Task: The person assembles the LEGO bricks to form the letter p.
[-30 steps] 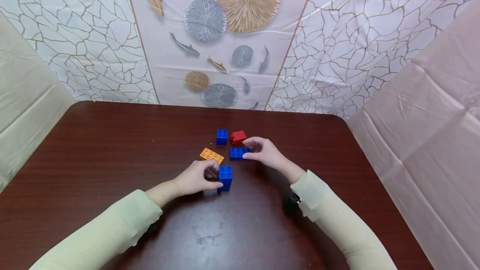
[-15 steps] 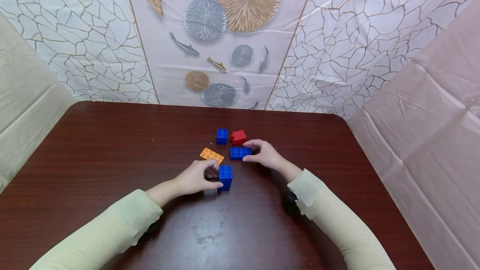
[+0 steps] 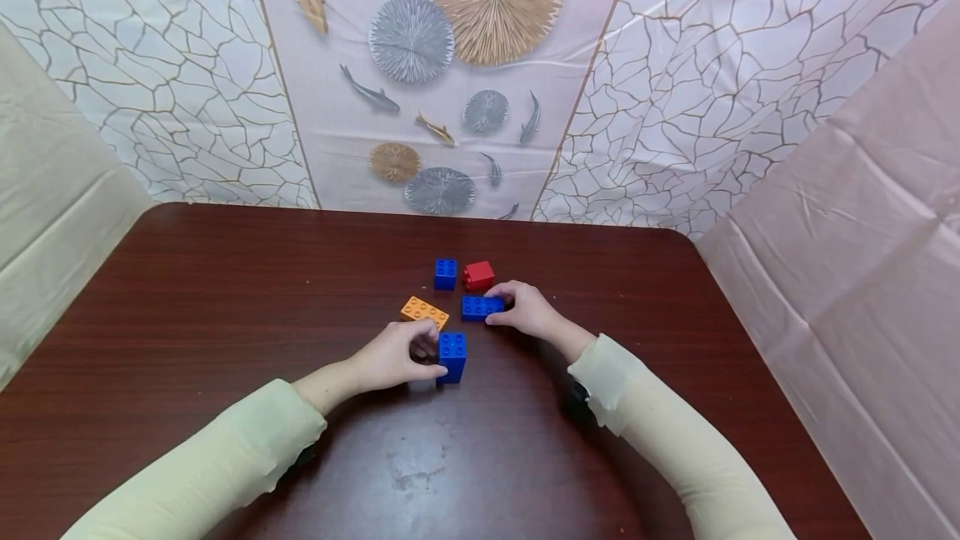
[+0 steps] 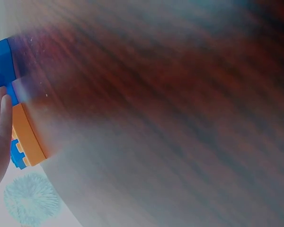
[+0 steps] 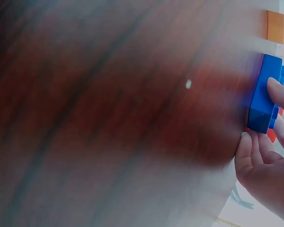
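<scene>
My left hand (image 3: 386,357) holds a tall blue toy brick (image 3: 452,359) from its left side, thumb in front and fingers behind. In the left wrist view, fingers (image 4: 5,116) lie at that brick's edge. The right hand (image 3: 528,311) grips the right end of a flat blue eight-stud brick (image 3: 478,307) between thumb and fingers. In the right wrist view the thumb (image 5: 278,91) lies against this brick's side and the other fingers curl by its end. An orange eight-stud brick (image 3: 423,310) lies just beyond the left fingertips, set at an angle.
Behind the flat brick are a small blue brick (image 3: 446,274) and a red brick (image 3: 478,276) tipped on its side, studs facing left. All stand on a dark wooden table (image 3: 247,298). A patterned cloth backdrop (image 3: 480,165) rises at the far edge.
My right hand has shifted slightly left and down, its thumb and fingers drawing in round the flat blue brick's end. The left hand and the bricks have stayed in place.
</scene>
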Available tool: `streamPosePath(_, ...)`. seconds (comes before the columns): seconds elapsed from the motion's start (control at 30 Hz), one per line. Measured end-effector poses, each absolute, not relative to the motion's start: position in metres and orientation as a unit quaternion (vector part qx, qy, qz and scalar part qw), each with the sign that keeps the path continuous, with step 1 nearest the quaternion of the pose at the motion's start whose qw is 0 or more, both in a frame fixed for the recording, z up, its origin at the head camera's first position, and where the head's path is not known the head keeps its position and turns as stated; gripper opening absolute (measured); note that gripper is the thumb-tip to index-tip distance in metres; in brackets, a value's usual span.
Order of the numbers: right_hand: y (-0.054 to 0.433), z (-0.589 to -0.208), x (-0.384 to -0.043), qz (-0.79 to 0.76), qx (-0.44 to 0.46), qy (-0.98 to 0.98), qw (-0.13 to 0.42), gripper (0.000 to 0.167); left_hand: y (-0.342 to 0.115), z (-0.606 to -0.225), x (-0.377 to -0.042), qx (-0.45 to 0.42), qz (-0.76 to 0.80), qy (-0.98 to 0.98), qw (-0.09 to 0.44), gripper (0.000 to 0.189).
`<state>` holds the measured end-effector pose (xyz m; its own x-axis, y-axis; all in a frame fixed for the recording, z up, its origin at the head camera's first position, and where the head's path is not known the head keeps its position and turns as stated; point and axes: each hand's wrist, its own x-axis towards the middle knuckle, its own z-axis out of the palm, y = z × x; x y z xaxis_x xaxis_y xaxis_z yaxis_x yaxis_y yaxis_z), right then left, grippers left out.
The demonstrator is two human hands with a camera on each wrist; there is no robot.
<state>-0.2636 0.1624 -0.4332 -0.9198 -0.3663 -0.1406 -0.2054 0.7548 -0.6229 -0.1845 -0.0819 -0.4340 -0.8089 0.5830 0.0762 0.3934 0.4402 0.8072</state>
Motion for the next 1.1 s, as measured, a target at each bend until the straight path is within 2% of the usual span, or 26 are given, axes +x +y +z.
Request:
streamPosePath(0.3,0.168,-0.435,-0.262,-0.335,-0.16,0.92,0.127,0.03,-0.082,-0.434,-0.184,0.291,0.442,0.842,0.105,0.029)
streamPosePath(0.57,0.171,-0.431,-0.257,-0.368,-0.126,0.91,0.146,0.041,-0.081,-0.436,-0.185,0.29,0.44,0.844,0.105,0.029)
streamPosePath(0.87,0.173,-0.424,-0.251,-0.408,-0.115,0.896,0.135,0.038,-0.082,-0.435,-0.185,0.292,0.437,0.845,0.103,0.029)
streamPosePath(1.1,0.172,-0.416,-0.246,-0.433,-0.14,0.88,0.138,0.04,-0.082,-0.435,-0.186,0.288,0.437,0.845,0.107,0.029)
